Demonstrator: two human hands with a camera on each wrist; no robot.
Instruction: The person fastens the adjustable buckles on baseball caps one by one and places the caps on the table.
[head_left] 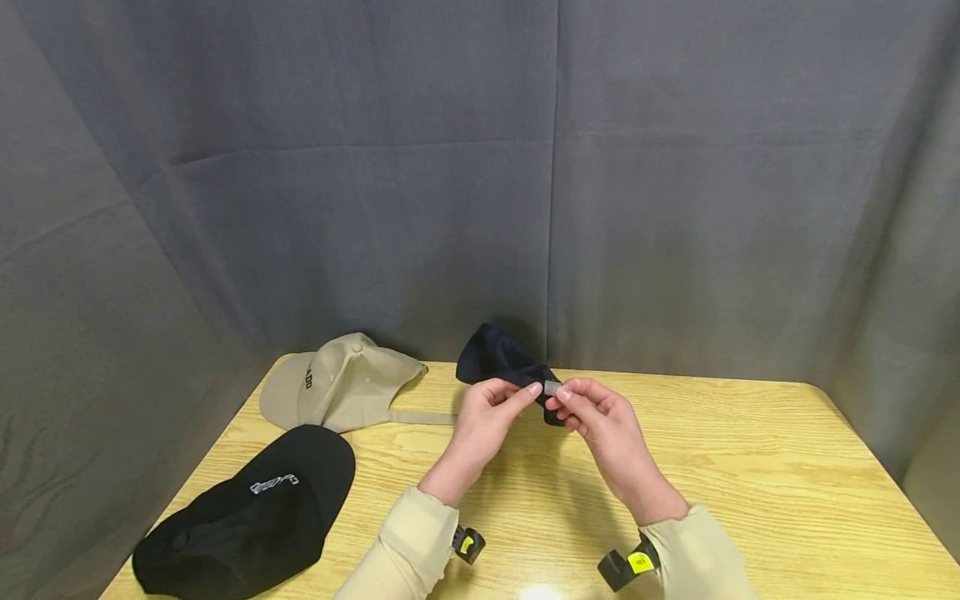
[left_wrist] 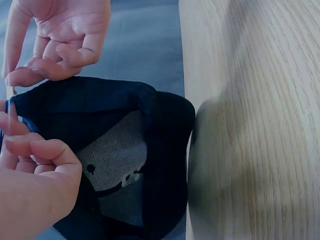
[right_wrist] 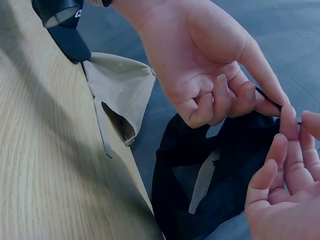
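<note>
Two-handed strap-work, apparently; left hand (head_left: 480, 421) pinches navy cap (head_left: 493, 354) strap (right_wrist: 268, 100); right hand (head_left: 611, 429), just beside, pinches silvery clasp (head_left: 552, 387); next calls for steady tension.

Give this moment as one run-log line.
left hand: pinches strap of navy cap; right hand: pinches grey clasp; on table: tan cap, black cap

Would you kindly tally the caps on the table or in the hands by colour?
Beige cap: 1
Black cap: 1
Navy cap: 1
Total: 3 caps
</note>
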